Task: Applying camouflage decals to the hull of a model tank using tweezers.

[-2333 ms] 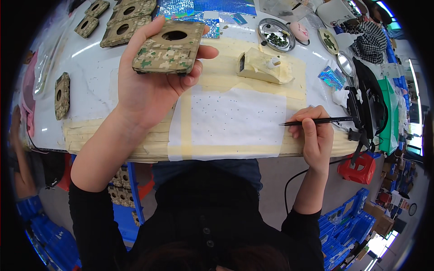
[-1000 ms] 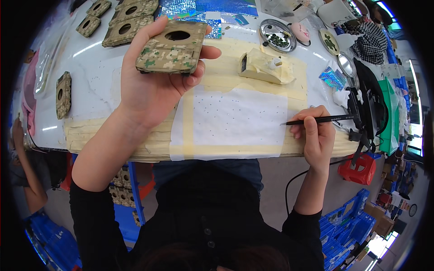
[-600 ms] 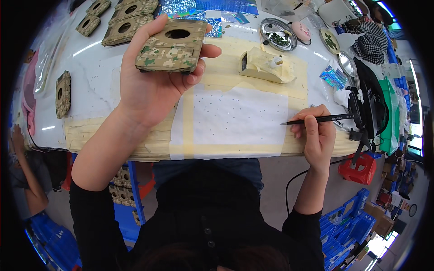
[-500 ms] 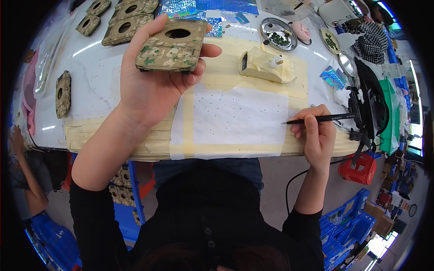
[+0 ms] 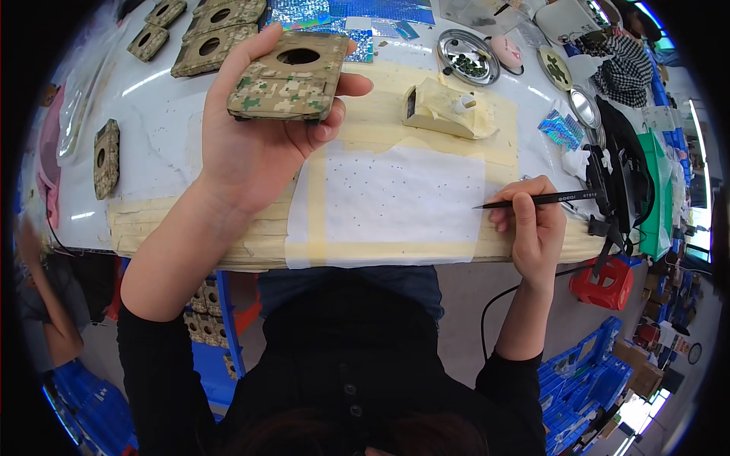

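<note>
My left hand [image 5: 243, 163] is raised over the table, its fingers wrapped round a camouflage-patterned casing [image 5: 285, 93]. The casing is boxy, with a dark round hole in its upper face. My right hand [image 5: 532, 220] is closed round a slim black pointed tool [image 5: 544, 200]; whether it is a fine brush or tweezers I cannot tell. Its tip points left, at the right edge of a white sheet [image 5: 388, 216]. Tiny dark specks are scattered over that sheet. Beyond it sits a tape-covered block [image 5: 449, 110] with a small white cup-like piece on top.
Several similar camouflage casings [image 5: 217, 42] stand at the far left; one casing [image 5: 106, 158] lies apart nearer. A metal dish [image 5: 468, 59] of dark green bits, shiny blue sheets [image 5: 563, 129], a black bag [image 5: 623, 163] and a green bin [image 5: 655, 194] are around. Another person's arm [image 5: 57, 315] is at left.
My hands, the casing and the black tool look practically unmoved. At the left edge, the other person's hand has shifted and is now blurred.
</note>
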Demonstrator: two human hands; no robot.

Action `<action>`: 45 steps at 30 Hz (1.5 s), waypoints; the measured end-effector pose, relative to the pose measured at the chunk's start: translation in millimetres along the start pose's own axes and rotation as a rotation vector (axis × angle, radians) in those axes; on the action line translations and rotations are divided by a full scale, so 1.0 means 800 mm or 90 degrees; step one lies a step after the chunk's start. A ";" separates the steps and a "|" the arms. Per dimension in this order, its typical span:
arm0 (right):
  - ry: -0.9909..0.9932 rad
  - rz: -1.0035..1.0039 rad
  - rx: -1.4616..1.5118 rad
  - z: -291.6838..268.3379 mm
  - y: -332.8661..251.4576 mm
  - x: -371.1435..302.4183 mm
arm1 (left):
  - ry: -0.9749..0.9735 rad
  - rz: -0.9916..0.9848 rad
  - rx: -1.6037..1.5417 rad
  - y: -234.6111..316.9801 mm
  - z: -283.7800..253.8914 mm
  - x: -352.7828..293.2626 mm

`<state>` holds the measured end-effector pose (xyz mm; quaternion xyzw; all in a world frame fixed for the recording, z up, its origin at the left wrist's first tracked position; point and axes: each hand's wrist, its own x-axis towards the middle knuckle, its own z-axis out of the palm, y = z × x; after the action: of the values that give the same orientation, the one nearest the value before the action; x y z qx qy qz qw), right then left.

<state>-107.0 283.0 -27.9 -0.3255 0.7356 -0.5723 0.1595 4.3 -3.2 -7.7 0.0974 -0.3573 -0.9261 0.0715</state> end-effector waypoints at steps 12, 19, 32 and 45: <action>0.003 0.002 -0.006 0.001 -0.001 0.000 | 0.029 0.015 0.031 -0.001 0.008 -0.003; 0.003 0.000 -0.013 0.000 -0.003 0.000 | -0.006 -0.003 -0.010 -0.001 -0.001 0.001; 0.003 -0.001 -0.003 0.001 -0.002 0.000 | 0.004 0.016 0.020 -0.001 0.004 -0.002; 0.022 0.006 0.019 -0.002 0.001 -0.001 | -0.014 0.005 -0.002 -0.002 0.000 0.001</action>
<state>-107.9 284.9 -28.6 -0.3093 0.7311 -0.5882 0.1544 3.7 -2.6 -8.8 0.0860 -0.3568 -0.9275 0.0714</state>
